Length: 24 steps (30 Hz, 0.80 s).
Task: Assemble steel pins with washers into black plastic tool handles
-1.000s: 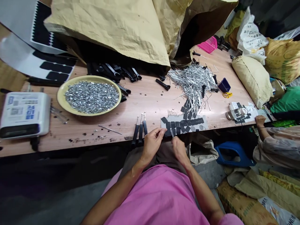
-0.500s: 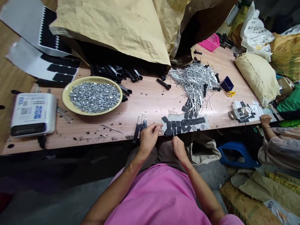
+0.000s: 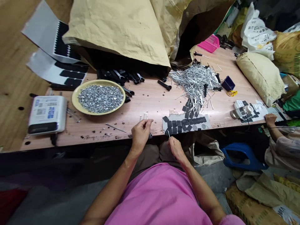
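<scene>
Soft glare lights the tabletop (image 3: 146, 103), with shadow beneath.

pink top (image 3: 161, 193), short r slv (image 3: 231, 220), dk brown trousers (image 3: 148, 158), bare l hand (image 3: 140, 134), bare r hand (image 3: 176, 147)

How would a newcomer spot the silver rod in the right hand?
Find the large heap of loose rods; on its near side lies a grey sheet. Below its left end, the right hand grips the silver rod. Unlike the heaped ones, it pokes up singly from a hand.
</scene>
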Each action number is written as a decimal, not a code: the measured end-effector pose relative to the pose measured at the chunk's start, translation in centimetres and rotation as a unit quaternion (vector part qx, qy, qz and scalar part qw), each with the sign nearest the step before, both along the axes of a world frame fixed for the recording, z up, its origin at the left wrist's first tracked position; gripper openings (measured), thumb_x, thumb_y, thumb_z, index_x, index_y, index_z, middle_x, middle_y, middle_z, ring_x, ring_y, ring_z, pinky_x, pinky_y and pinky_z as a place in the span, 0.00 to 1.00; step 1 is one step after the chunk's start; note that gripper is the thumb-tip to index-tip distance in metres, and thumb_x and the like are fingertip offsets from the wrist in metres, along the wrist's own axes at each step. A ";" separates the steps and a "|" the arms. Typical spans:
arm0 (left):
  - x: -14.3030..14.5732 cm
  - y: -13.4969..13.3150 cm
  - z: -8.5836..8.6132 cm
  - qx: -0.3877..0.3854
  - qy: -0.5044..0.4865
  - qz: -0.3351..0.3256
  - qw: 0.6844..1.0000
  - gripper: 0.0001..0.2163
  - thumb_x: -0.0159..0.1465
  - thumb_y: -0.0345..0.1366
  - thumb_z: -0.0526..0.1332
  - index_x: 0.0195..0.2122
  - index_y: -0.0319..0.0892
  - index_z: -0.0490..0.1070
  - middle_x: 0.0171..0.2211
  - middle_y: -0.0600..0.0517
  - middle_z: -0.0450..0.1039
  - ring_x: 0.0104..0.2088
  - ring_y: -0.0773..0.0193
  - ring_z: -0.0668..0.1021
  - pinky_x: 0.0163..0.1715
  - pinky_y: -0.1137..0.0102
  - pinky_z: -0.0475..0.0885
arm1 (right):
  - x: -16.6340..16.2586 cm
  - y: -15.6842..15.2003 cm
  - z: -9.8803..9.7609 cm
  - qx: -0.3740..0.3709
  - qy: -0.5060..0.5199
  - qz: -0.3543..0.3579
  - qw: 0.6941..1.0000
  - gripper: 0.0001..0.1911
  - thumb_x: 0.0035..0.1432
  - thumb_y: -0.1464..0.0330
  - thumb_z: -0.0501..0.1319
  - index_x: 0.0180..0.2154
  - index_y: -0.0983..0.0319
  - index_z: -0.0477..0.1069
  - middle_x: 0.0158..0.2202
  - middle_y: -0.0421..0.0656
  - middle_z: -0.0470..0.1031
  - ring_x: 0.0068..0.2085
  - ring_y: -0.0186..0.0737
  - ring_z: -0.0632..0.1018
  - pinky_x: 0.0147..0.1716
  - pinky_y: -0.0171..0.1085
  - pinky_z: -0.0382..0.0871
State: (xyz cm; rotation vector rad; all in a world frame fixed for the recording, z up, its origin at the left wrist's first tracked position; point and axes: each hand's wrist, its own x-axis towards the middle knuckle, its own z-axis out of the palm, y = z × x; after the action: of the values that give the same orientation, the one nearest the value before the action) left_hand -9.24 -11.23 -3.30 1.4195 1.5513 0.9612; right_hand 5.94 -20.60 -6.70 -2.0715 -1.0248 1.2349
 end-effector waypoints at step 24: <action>-2.0 -2.3 -0.2 0.009 0.376 -0.109 0.920 0.12 0.63 0.40 0.58 0.46 0.41 0.68 0.42 0.45 0.73 0.37 0.58 0.78 0.28 0.71 0.67 | -3.4 5.7 3.3 0.120 -0.213 0.088 0.966 0.15 0.61 0.62 0.51 0.43 0.62 0.69 0.39 0.47 0.76 0.39 0.41 0.77 0.39 0.37 0.68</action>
State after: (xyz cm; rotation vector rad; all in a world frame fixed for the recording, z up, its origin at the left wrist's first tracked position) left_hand -11.21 -13.51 -3.53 2.0681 1.8456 0.2842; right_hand 2.53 -14.91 -3.44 -2.1297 -1.4985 0.7044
